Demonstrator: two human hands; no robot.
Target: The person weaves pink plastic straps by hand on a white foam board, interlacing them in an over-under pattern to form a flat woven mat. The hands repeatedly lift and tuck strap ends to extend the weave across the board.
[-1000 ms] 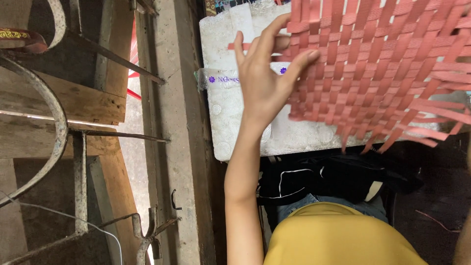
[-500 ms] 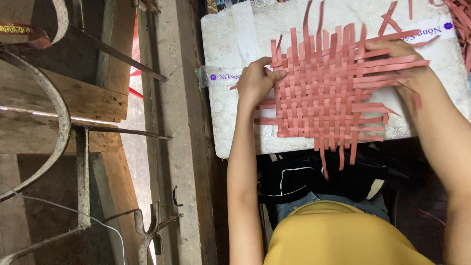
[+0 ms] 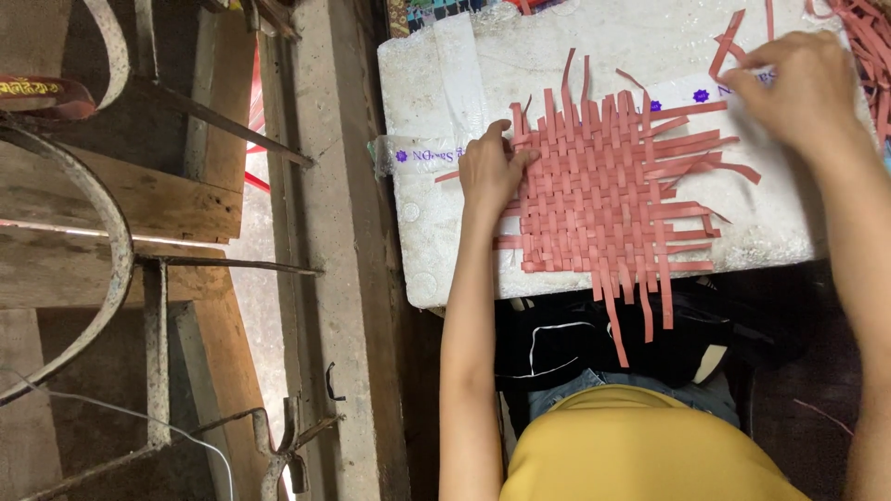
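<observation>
Head view. Pressing down on the left edge of the woven mat of pink strips [image 3: 608, 190] with the left hand [image 3: 490, 172], fingers spread flat and gripping nothing. Reaching with the right hand [image 3: 806, 88] toward the far right corner of the white foam board [image 3: 422, 232], fingertips pinched lightly around the end of a loose pink strip [image 3: 729, 42]; how firm that pinch is, impossible to tell. Mat lying flat near the middle of the board, nearer its front edge, unwoven ends fanning out on every side and several hanging over the front edge above the dark bag [image 3: 575, 339] on the lap.

Judged for good handling: keeping the left palm flat so the weave is not shifting; drawing the new strip low and straight across, so no crossing is lifting.

Edges and room: little bare board remaining at the front; more along the left edge and far side. Spare strips [image 3: 868, 37] crowding the far right corner. Concrete post [image 3: 339, 232] and wooden frame [image 3: 121, 199] standing just left of the board, limiting elbow room there.
</observation>
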